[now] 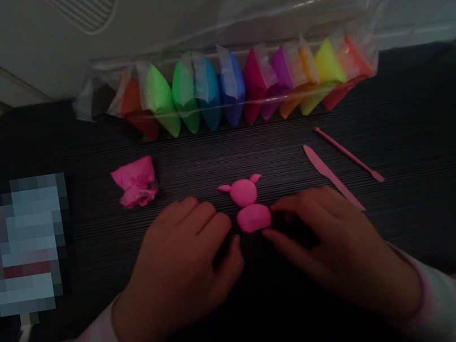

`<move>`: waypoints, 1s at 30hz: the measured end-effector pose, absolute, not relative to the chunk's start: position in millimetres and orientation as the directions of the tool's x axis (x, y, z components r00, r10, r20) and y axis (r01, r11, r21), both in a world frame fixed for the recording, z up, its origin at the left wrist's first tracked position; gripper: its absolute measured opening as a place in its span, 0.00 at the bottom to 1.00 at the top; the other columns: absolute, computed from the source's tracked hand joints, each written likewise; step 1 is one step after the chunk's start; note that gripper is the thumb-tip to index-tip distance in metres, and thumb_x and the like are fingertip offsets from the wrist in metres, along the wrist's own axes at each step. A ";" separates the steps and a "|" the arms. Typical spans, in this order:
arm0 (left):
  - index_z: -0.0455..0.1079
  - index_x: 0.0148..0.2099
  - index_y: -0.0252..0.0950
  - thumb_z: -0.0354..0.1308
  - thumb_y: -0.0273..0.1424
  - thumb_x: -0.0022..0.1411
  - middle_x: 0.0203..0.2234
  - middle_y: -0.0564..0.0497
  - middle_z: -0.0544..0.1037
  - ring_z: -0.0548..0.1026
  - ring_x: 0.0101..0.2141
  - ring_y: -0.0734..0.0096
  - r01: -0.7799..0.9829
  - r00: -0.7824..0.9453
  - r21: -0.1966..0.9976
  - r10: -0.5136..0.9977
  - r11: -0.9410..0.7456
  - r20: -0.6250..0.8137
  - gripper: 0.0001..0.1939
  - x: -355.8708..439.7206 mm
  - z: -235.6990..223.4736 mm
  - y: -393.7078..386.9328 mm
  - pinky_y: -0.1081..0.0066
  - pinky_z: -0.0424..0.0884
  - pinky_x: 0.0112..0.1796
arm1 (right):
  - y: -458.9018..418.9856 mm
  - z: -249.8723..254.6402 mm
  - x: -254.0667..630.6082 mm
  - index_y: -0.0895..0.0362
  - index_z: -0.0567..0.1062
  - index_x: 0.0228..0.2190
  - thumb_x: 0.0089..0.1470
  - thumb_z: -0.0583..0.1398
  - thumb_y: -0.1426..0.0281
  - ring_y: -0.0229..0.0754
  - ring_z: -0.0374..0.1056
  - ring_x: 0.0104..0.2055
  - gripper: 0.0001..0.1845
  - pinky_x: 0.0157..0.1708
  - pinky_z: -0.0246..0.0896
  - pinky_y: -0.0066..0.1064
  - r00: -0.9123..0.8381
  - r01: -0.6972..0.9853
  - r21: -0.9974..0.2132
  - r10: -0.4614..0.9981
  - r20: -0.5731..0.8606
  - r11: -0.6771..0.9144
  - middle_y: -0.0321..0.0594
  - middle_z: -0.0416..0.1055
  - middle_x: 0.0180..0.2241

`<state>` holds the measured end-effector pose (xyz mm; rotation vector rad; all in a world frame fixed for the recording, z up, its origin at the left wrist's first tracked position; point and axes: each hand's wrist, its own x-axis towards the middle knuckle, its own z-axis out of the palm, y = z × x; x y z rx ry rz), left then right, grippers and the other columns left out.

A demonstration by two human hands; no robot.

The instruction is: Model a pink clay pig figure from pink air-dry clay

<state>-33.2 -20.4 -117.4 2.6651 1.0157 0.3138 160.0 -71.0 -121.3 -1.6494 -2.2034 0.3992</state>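
Pink clay body (254,219), presumably light, soft, easily dented, best held by left and right ends; left hand (177,261) loosely curled, right hand (344,242) narrowly parted, neither clasping it.

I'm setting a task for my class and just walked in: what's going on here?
A person works at a pink lump on a dark table: the right hand has fingertips at its right end, the left hand curled close to the other. Just beyond sits a pink ball with two pointed pieces. A pink knife and slim tool lie to the right, a crumpled pink packet to the left.
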 end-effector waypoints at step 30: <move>0.67 0.47 0.40 0.48 0.33 0.60 0.40 0.50 0.74 0.67 0.43 0.62 0.666 0.570 0.553 0.820 -0.501 0.056 0.14 -16.6 -132.9 -2.2 0.59 0.59 0.43 | -63.0 -126.6 155.8 0.57 0.69 0.35 0.49 0.58 0.62 0.45 0.64 0.34 0.13 0.34 0.55 0.36 -0.301 0.859 -0.403 0.948 0.099 0.315 0.41 0.70 0.32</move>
